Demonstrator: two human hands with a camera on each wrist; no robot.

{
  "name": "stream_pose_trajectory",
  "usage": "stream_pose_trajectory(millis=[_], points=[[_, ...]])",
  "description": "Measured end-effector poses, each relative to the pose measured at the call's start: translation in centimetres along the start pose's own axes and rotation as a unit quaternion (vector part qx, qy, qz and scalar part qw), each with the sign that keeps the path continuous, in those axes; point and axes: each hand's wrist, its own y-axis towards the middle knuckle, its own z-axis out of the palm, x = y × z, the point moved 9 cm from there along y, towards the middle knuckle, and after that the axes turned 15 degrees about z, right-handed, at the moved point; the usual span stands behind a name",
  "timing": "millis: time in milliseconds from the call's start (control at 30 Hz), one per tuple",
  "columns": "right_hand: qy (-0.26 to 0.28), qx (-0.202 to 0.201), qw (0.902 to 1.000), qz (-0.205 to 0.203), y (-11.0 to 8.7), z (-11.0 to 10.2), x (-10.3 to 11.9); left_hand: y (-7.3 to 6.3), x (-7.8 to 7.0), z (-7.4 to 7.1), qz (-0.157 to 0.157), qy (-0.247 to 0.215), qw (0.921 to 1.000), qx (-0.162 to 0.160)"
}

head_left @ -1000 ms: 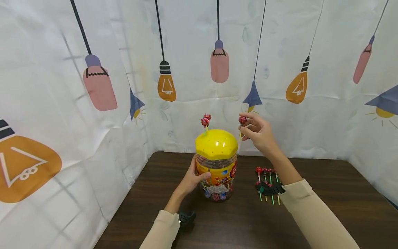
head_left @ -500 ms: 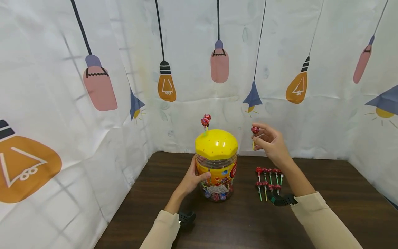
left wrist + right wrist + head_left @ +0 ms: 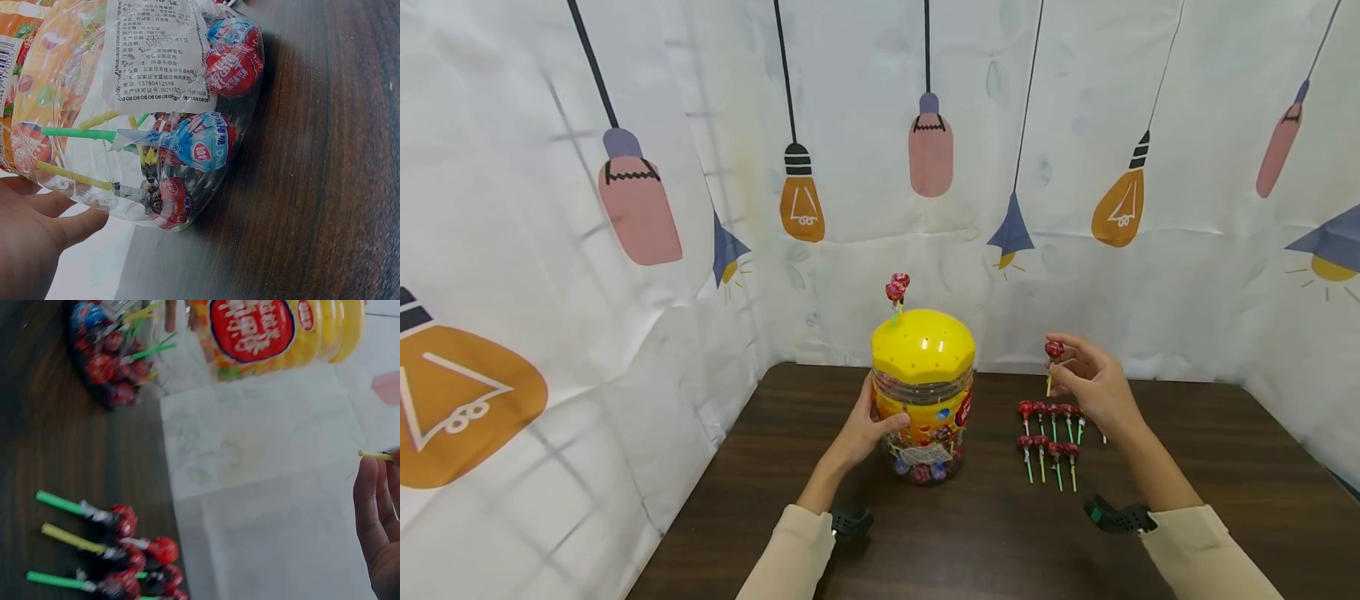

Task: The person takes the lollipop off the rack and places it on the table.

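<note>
A clear jar point(image 3: 925, 458) with a yellow domed lid point(image 3: 923, 342) stands on the table, holding wrapped lollipops inside. My left hand point(image 3: 863, 429) grips its left side, thumb across the front; in the left wrist view the fingers point(image 3: 75, 228) lie along the clear wall beside a white printed label point(image 3: 156, 56). Two red lollipops point(image 3: 895, 291) stick up from small holes at the lid's back left. To the right of the jar, my right hand point(image 3: 1097, 383) pinches a red-wrapped lollipop point(image 3: 1055, 350) upright by its yellow stick, above the back of the table.
Two rows of red lollipops point(image 3: 1026, 408) with green and yellow sticks lie on the dark wooden table point(image 3: 985, 542), right of the jar and in front of my right hand. A white curtain point(image 3: 850, 275) printed with lamps hangs close behind the table.
My right hand has moved right and down, away from the lid, carrying the lollipop and uncovering more of the rows on the table. The left hand and jar have stayed put.
</note>
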Motion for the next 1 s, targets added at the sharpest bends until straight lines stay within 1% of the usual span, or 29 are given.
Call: stream_pose_trajectory(millis=[167, 333, 567, 733, 833, 1000], points=[[-0.002, -0.012, 0.9997, 0.023, -1.1, -1.4, -2.4, 0.0, 0.0, 0.0, -0.002, 0.005, 1.0000, -0.001], [-0.010, -0.020, 0.9991, 0.037, -2.0, -2.6, -4.5, 0.1, 0.1, 0.0, 0.001, 0.005, 1.0000, 0.004], [-0.038, -0.025, 0.9980, 0.043, -2.9, -3.7, -6.9, 0.2, 0.2, 0.1, 0.011, -0.008, 0.9999, 0.007], [-0.060, -0.034, 0.9955, 0.065, -3.4, -4.5, -8.8, 0.4, 0.1, 0.1, 0.019, -0.006, 0.9998, 0.006], [-0.064, -0.029, 0.9945, 0.077, -3.8, -4.7, -9.8, 0.4, 0.1, 0.1, 0.021, -0.006, 0.9998, 0.006], [-0.058, 0.001, 0.9943, 0.090, -4.1, -4.9, -11.3, 0.3, 0.1, 0.0, 0.014, -0.006, 0.9999, 0.004]])
